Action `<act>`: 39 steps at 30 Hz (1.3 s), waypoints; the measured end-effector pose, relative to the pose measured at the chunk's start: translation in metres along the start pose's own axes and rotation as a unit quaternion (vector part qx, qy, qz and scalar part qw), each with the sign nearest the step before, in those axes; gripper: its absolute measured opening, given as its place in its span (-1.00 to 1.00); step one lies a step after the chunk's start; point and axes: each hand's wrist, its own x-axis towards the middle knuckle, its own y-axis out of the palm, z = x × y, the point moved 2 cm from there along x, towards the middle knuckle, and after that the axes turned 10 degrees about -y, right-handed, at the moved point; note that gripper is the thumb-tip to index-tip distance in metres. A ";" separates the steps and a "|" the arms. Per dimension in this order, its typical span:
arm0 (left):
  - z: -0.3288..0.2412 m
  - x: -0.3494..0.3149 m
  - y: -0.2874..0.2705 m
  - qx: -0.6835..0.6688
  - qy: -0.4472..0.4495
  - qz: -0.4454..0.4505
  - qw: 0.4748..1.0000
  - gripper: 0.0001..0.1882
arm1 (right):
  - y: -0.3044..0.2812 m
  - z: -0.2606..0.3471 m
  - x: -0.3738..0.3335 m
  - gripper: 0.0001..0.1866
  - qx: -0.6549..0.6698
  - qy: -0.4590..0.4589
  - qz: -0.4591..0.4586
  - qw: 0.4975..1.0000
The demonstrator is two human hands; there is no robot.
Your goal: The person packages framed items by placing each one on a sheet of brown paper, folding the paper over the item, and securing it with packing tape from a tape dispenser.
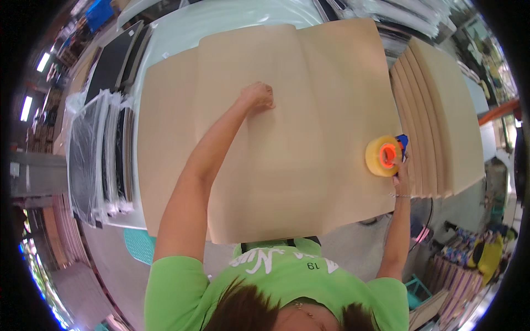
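Note:
A large brown cardboard sheet with long creases lies across the table, overhanging its near edge. My left hand is closed over the sheet's upper middle, with its fingers curled under. Whatever those fingers may hold is hidden. At the sheet's right edge my right hand grips a blue tape dispenser. On the dispenser sits a thick roll of yellowish clear packing tape with an orange hub.
A stack of folded cardboard stands just right of the sheet. Plastic-wrapped panels line the table's left side, with dark panels beyond them. More wrapped panels lie at the back right. A teal stool is below left.

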 end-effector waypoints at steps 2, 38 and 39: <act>0.000 0.018 0.006 -0.002 0.036 0.009 0.999 -0.62 | -0.004 -0.001 -0.013 -0.36 0.089 0.029 -0.022 0.995; -0.023 -0.035 -0.075 -0.584 0.036 0.331 0.740 -0.66 | 0.358 -0.010 -0.133 -0.46 -0.520 -0.449 0.058 0.725; -0.025 -0.036 -0.078 -0.575 0.026 0.324 0.751 -0.68 | 0.358 -0.008 -0.133 -0.46 -0.522 -0.448 0.060 0.724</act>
